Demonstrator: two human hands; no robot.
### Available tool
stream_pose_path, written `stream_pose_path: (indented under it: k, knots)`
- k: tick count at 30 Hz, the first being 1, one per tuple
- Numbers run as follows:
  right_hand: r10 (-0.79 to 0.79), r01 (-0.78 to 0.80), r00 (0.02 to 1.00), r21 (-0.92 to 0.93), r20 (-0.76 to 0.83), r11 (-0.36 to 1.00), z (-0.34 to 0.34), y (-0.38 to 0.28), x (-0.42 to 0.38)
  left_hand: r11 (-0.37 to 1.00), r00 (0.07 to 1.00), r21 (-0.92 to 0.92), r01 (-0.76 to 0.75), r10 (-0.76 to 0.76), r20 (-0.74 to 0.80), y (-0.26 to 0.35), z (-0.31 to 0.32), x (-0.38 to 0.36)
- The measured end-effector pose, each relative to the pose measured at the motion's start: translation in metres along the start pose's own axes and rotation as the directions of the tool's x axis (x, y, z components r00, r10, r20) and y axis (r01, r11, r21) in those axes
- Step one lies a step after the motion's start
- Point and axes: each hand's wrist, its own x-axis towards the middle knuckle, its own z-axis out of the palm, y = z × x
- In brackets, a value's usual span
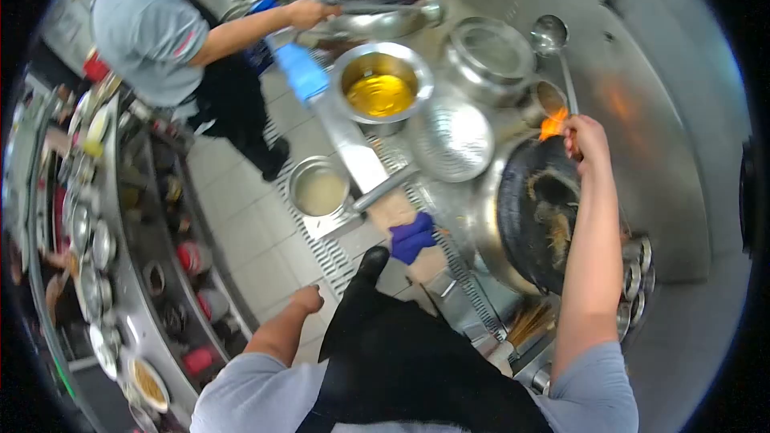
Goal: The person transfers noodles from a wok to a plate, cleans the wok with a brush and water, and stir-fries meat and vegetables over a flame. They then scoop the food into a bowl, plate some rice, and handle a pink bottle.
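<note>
My right hand (589,143) is closed around the end of a long ladle handle. The bowl of the ladle (549,34) lies farther off, near the steel back wall. Just below this hand and forearm is a blackened wok (521,200) on the burner, with dark residue or food bits inside. An orange flame (553,124) rises at the wok's far edge, beside a small metal pot (545,99). My left hand (307,300) hangs over the tiled floor with its fingers curled, and nothing shows in it.
A pot of yellow oil (379,96), a perforated strainer (451,140) and a lidded pot (491,60) stand along the stove. Purple cloth (412,238) lies at the front edge. A pan of cloudy liquid (319,188) sits lower left. A co-worker (152,40) handles another wok.
</note>
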Motion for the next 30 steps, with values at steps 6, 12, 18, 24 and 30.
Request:
stream_pose_path:
  k: [6, 12, 18, 24, 30]
  knots:
    - [0.105, -0.089, 0.994, -0.376, 0.023, 0.922, 0.092, 0.023, 0.096, 0.981, 0.958, 0.011, 0.191, -0.189, 0.218, -0.075, 0.028, -0.041]
    - [0.273, -0.604, 0.79, 0.619, 0.549, 0.503, 0.074, 0.026, 0.134, 0.997, 0.925, 0.077, -0.016, -0.014, 0.38, -0.102, 0.06, 0.0]
    - [0.124, -0.528, 0.846, 0.782, 0.519, 0.33, 0.033, 0.006, 0.047, 0.989, 0.996, -0.145, 0.0, 0.012, 0.084, -0.058, -0.012, 0.033]
    - [-0.037, -0.433, 0.883, 0.844, 0.468, 0.316, -0.037, -0.006, -0.089, 0.993, 0.995, -0.064, -0.1, 0.1, 0.003, -0.012, -0.072, 0.069]
    - [0.103, -0.323, 0.946, 0.87, 0.307, 0.374, -0.089, 0.013, -0.198, 0.944, 0.95, 0.114, -0.309, 0.3, 0.086, 0.018, -0.076, 0.114]
